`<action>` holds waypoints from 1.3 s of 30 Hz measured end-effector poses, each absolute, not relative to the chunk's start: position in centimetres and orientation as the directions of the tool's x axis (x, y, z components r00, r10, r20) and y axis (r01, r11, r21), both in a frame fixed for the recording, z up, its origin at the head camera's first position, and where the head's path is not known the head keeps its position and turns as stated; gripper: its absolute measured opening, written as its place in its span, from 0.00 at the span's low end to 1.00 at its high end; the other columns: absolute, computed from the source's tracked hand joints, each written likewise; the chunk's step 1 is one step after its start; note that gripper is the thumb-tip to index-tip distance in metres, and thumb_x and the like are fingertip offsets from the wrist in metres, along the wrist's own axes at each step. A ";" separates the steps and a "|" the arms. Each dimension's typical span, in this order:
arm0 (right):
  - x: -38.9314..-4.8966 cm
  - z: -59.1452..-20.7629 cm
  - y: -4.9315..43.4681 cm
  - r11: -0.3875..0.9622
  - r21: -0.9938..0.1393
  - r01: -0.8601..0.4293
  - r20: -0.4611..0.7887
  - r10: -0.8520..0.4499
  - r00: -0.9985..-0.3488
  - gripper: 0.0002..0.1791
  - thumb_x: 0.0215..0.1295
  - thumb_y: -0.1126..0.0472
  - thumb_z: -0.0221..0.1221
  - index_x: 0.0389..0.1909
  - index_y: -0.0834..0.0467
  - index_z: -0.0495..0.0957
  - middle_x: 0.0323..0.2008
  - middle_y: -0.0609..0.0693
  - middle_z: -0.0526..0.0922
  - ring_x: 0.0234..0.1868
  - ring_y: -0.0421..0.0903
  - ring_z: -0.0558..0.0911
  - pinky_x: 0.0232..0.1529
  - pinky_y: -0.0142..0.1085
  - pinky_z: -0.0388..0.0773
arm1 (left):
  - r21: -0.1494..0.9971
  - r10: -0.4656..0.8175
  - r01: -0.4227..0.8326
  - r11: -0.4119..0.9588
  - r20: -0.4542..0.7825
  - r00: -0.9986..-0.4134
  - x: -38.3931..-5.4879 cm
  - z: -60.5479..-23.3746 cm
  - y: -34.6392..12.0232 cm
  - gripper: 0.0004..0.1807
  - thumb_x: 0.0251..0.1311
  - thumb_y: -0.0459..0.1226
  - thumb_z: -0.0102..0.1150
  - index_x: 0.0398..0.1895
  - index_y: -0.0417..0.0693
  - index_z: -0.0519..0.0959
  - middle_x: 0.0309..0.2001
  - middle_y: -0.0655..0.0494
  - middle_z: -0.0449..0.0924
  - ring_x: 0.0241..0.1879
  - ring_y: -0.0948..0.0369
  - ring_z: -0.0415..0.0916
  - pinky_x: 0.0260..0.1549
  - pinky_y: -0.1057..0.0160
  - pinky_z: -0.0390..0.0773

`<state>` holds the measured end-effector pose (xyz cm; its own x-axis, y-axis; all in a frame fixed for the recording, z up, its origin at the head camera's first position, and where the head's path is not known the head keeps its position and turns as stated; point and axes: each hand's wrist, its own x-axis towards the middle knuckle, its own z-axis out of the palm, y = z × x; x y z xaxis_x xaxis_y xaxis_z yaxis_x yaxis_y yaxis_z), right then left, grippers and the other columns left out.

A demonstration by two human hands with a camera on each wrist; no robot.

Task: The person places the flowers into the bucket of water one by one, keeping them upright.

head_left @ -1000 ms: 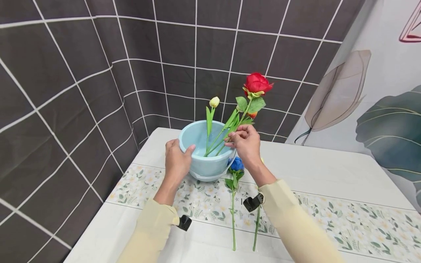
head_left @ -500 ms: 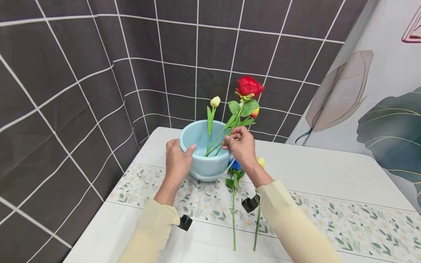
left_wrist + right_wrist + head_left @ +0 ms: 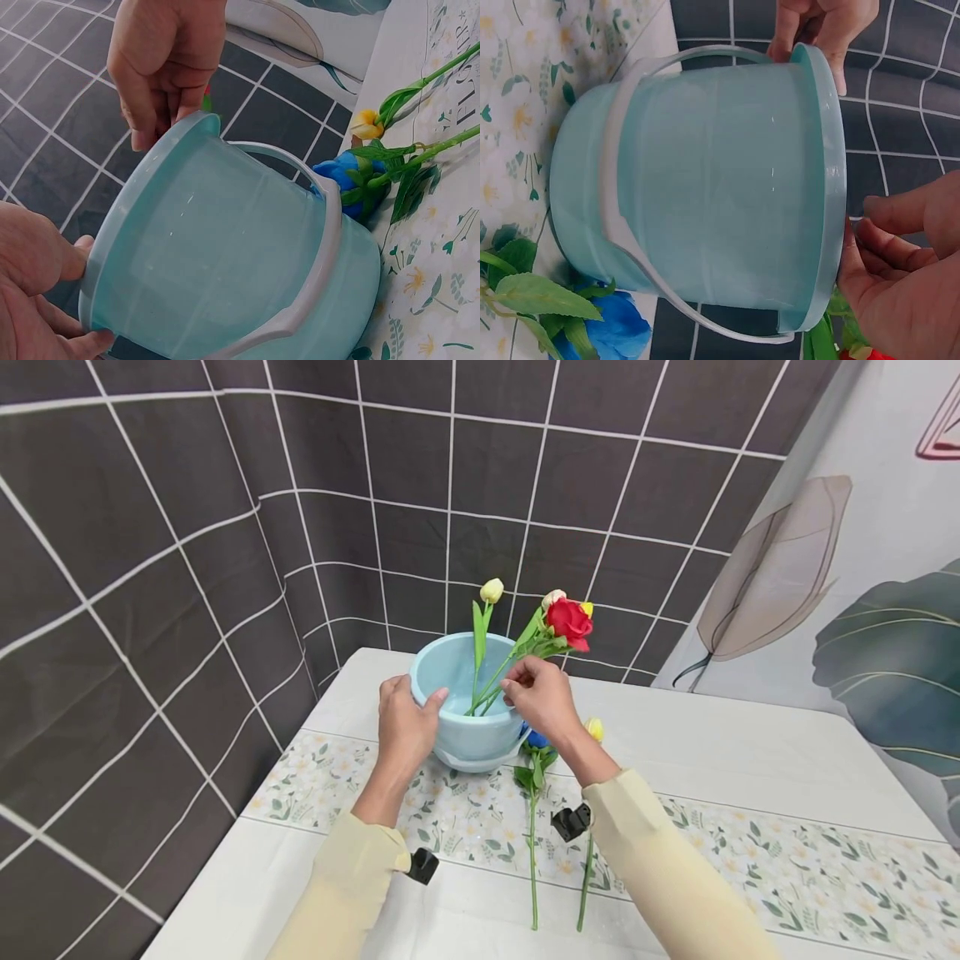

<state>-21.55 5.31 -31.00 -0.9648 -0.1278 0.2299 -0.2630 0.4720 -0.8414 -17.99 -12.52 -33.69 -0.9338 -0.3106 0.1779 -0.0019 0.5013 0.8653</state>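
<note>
My left hand (image 3: pixel 407 727) grips the left rim of a light blue plastic bucket (image 3: pixel 476 743), thumb inside. At its right rim, my right hand (image 3: pixel 546 697) has curled fingers, fingertips close together beside flower stems; I cannot tell whether they still pinch one. A red artificial rose (image 3: pixel 570 623) leans over the right rim just beyond that hand. A pale yellow tulip (image 3: pixel 491 592) stands in the bucket, a pinkish-white tulip (image 3: pixel 553 599) behind the rose. The right wrist view shows my right hand (image 3: pixel 907 262) against the rim's outer side.
A blue flower (image 3: pixel 536 739) and a yellow tulip (image 3: pixel 594 728) lie on the table (image 3: pixel 675 735), stems toward me. The bucket's white handle (image 3: pixel 615 180) hangs down its near side. A dark tile-patterned backdrop (image 3: pixel 487 468) rises behind and at left.
The red rose has come down and tilted away over the right rim. My right hand has shifted slightly left and its fingers have drawn closer together. The left hand stays put.
</note>
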 end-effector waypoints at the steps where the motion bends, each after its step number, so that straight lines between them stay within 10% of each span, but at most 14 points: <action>1: -21.5 -31.0 5.4 0.461 -0.850 -0.256 0.224 -0.123 -0.967 0.05 0.67 0.66 0.59 0.33 0.64 0.77 0.30 0.58 0.80 0.32 0.53 0.84 0.31 0.35 0.83 | 0.864 -0.310 -0.003 0.503 0.178 -0.934 -18.0 -33.7 -12.5 0.35 0.66 0.45 0.56 0.67 0.31 0.62 0.63 0.41 0.59 0.64 0.46 0.63 0.68 0.51 0.61; 15: -20.9 -31.1 7.4 -0.009 -0.986 -0.165 0.166 -0.067 -0.984 0.18 0.76 0.57 0.46 0.43 0.71 0.72 0.34 0.64 0.81 0.25 0.43 0.83 0.32 0.33 0.85 | 0.860 -0.299 -0.010 0.509 0.166 -0.940 -17.9 -33.8 -11.8 0.35 0.66 0.46 0.56 0.68 0.31 0.61 0.64 0.41 0.59 0.65 0.46 0.63 0.68 0.52 0.63; 27: -19.2 -32.5 14.1 0.099 -0.992 -0.083 0.087 0.045 -0.995 0.15 0.76 0.56 0.48 0.44 0.66 0.72 0.26 0.47 0.82 0.24 0.39 0.81 0.25 0.28 0.80 | 0.864 -0.301 -0.024 0.504 0.149 -0.942 -17.9 -33.7 -11.9 0.37 0.66 0.46 0.55 0.69 0.31 0.59 0.65 0.41 0.57 0.67 0.46 0.60 0.67 0.53 0.63; 39: -17.0 -36.0 20.8 0.300 -0.932 0.205 -0.207 0.025 -0.978 0.23 0.77 0.51 0.43 0.51 0.69 0.68 0.33 0.53 0.81 0.29 0.43 0.82 0.32 0.35 0.82 | 0.868 -0.313 -0.014 0.496 0.164 -0.935 -18.0 -33.7 -12.4 0.35 0.66 0.45 0.55 0.69 0.31 0.60 0.66 0.41 0.57 0.67 0.46 0.60 0.67 0.52 0.63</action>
<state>-16.95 20.75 -35.96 -0.9780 0.0254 -0.2068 0.2048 0.2997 -0.9318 -18.01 -12.38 -33.70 -0.9354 -0.3134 0.1640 -0.0141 0.4965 0.8679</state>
